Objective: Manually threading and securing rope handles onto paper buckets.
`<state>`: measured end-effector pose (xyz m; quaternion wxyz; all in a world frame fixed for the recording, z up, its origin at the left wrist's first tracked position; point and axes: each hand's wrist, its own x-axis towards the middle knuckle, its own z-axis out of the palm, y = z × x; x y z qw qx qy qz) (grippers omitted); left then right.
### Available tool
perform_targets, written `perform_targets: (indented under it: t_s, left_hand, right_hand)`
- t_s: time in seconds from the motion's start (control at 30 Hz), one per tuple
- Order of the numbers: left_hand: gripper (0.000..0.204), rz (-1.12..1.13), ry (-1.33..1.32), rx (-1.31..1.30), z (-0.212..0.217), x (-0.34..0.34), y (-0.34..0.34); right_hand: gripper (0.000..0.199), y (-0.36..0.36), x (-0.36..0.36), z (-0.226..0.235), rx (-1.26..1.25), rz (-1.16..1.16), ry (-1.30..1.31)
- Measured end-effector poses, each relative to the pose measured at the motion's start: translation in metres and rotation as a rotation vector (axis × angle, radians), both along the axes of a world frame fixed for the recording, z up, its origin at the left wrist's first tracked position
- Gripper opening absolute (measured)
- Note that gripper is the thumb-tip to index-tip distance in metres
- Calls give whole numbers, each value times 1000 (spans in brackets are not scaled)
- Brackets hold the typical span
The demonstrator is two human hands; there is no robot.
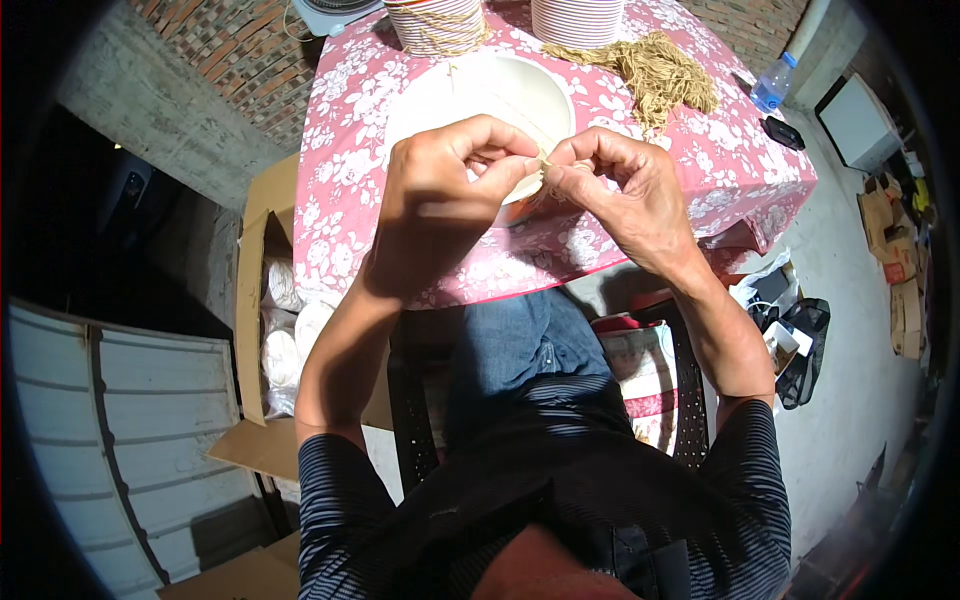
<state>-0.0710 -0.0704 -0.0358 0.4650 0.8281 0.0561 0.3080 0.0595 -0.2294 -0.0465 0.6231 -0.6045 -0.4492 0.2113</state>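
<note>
A thin pale string (543,160) is pinched between the fingertips of both my hands, which meet near the middle of the table. My left hand (455,175) is closed on it with thumb and forefinger. From the other side my right hand (625,190) pinches the same spot, its other fingers curled. A wide white bowl (562,95) sits just beyond and beneath my hands, its near part covered by them. One length of the string seems to run back over the bowl; its far end is washed out by glare. A heap of tan string (665,75) lies behind my right hand.
Two stacks of white tubs, a left stack (437,25) with tan string around it and a right stack (578,22), stand at the far edge. A water bottle (773,82) and a black object (783,133) are at right. An open cardboard box (252,320) stands left of the table.
</note>
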Motion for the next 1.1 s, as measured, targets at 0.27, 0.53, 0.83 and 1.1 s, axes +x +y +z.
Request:
perform_targets:
  t_s: [0.27, 0.53, 0.83, 1.1]
  left_hand:
    - [15, -18, 100, 141, 8, 0, 3]
    - [17, -224, 289, -117, 28, 5, 15]
    - [19, -266, 217, -236, 24, 12, 16]
    - [17, -268, 200, -206, 22, 16, 14]
  right_hand:
    - [12, 3, 6, -7, 24, 0, -108]
    - [14, 4, 4, 0, 66, -52, -168]
    - [16, 4, 4, -9, 126, -99, -214]
    - [10, 4, 10, -16, 240, -166, -423]
